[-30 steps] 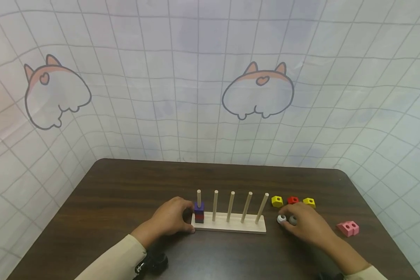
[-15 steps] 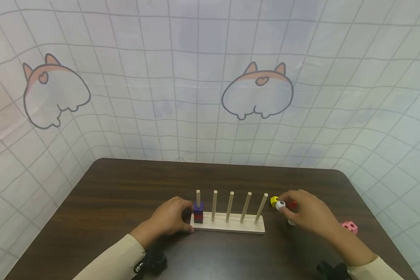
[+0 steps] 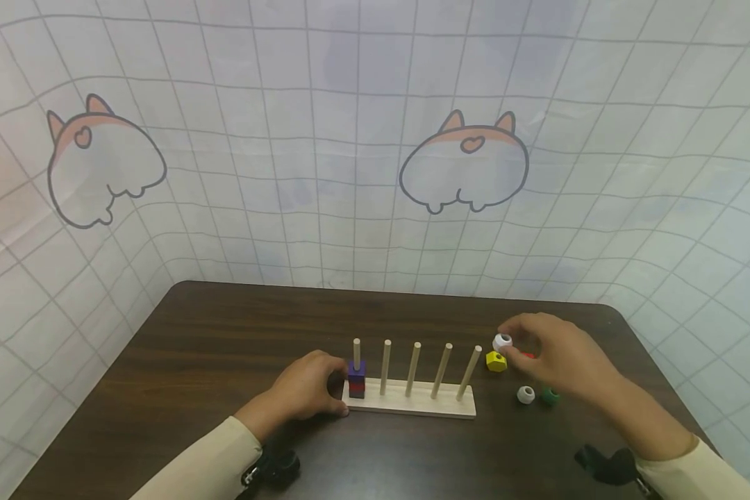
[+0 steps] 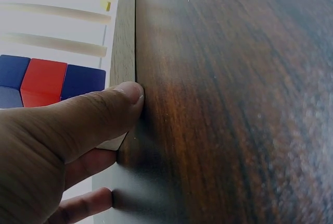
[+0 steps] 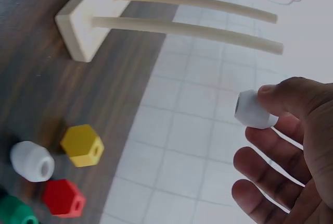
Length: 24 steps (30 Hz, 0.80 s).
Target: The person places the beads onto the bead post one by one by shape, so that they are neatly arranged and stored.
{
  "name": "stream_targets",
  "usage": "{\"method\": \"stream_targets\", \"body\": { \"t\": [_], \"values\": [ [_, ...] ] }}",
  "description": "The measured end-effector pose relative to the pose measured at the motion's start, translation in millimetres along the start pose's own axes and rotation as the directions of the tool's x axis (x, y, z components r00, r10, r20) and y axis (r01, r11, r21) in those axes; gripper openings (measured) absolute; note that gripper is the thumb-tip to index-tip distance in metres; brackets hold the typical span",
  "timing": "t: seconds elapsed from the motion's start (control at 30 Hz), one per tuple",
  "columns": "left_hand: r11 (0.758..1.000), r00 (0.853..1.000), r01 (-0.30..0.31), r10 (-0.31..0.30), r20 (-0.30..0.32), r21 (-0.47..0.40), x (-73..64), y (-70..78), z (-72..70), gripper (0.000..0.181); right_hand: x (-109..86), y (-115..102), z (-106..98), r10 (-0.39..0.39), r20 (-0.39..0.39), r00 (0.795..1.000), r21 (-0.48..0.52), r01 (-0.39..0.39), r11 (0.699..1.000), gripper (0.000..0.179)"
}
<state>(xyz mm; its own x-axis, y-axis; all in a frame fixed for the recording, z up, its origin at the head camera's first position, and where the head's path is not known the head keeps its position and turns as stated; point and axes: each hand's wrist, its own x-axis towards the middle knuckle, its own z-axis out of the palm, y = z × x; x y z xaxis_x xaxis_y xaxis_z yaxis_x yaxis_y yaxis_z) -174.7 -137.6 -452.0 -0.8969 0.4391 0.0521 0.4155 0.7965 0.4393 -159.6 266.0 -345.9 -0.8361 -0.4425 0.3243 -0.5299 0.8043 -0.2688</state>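
Note:
My left hand grips the left end of a wooden peg board, thumb along its front edge and fingers behind. The leftmost of its several upright pegs carries a stack of blue and red blocks; the other pegs are bare. To the right of the board, my right hand pinches a white faceted bead between thumb and index finger. In the right wrist view its other fingers are loosely bent. The bead is held up off the table, near a yellow hexagonal bead.
On the dark table, another white bead and a green bead lie below the right hand. A red bead is partly hidden by that hand in the head view. A white gridded cloth rises behind the table.
My right hand has picked up the white bead and moved it upward, away from the other white bead. A green bead has come into view. My left hand stays on the board.

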Motion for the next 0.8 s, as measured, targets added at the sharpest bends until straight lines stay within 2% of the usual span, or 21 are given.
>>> {"method": "stream_targets", "body": {
  "t": [0.27, 0.47, 0.8],
  "values": [
    [1.000, 1.000, 0.006, -0.006, 0.000, 0.003, 0.7, 0.0, 0.5, 0.046, 13.3, -13, -11, -0.026, -0.015, 1.000, -0.012, 0.025, 1.000, 0.023],
    [1.000, 1.000, 0.002, -0.002, 0.001, 0.010, 0.8, 0.3, 0.4, 0.046, 20.5, -25, -15, -0.006, 0.023, 1.000, 0.002, 0.006, 1.000, 0.024],
    [1.000, 1.000, -0.008, 0.008, -0.005, 0.010, 0.3, 0.6, 0.1, 0.045, 32.1, -43, -10, -0.035, 0.033, 0.999, 0.048, 0.033, 0.998, 0.025]
  ]
}}
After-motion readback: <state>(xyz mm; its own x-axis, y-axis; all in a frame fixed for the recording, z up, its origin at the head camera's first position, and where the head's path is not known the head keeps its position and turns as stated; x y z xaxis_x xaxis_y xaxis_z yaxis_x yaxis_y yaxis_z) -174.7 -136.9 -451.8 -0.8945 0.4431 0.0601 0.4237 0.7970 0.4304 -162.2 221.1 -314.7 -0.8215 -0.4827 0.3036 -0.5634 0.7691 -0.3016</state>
